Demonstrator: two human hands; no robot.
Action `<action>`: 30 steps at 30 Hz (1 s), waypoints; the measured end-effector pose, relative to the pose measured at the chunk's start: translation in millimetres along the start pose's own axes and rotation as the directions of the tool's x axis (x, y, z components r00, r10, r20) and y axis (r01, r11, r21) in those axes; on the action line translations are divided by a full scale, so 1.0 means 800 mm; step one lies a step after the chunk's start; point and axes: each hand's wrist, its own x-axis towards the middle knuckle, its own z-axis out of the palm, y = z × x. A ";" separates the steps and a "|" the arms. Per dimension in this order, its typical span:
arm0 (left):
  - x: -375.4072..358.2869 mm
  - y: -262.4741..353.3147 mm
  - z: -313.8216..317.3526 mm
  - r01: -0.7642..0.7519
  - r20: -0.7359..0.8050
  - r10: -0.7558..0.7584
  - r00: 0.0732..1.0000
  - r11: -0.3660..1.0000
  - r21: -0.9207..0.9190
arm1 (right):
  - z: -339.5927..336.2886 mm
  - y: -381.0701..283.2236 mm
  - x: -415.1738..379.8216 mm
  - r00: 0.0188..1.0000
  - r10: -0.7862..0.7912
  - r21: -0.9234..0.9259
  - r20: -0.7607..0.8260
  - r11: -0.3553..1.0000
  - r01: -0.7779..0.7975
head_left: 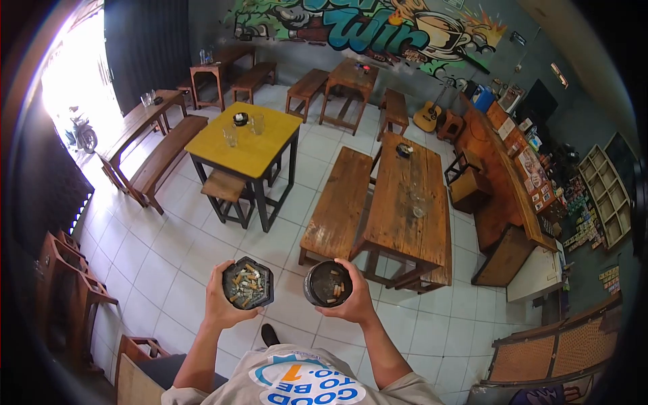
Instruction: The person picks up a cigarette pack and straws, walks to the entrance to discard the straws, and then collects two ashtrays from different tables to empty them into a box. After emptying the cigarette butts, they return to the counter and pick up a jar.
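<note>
My left hand [221, 304] is wrapped round the outer side of a dark, many-sided ashtray [248, 283], which is full of cigarette butts and ash. In my right hand [355, 300] is a round black ashtray [329, 283] with several butts lying on its ashy bottom. Both ashtrays are held level above the tiled floor in front of my shirt, apart from each other. The thumb of each hand presses the near side, and the fingers curl over the far side.
Ahead stands a yellow table [236, 145] with glasses and an ashtray [240, 119]. To its right are a wooden table [405, 196] with another ashtray [404, 150] and a bench [337, 196]. A wooden counter [499, 182] runs along the right. A guitar [428, 116] leans at the back wall.
</note>
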 end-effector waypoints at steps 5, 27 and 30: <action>0.075 -0.014 -0.033 -0.023 0.024 0.023 0.999 0.999 0.038 | 0.034 -0.006 0.051 0.999 0.026 0.012 -0.019 1.000 -0.026; 0.379 -0.031 0.093 -0.185 0.118 0.188 0.975 0.982 -0.040 | -0.049 0.131 0.285 0.963 0.214 -0.064 -0.163 0.972 -0.227; 0.415 -0.030 0.100 -0.179 0.140 0.182 0.973 0.983 -0.033 | -0.053 0.135 0.328 0.967 0.176 -0.073 -0.185 0.979 -0.192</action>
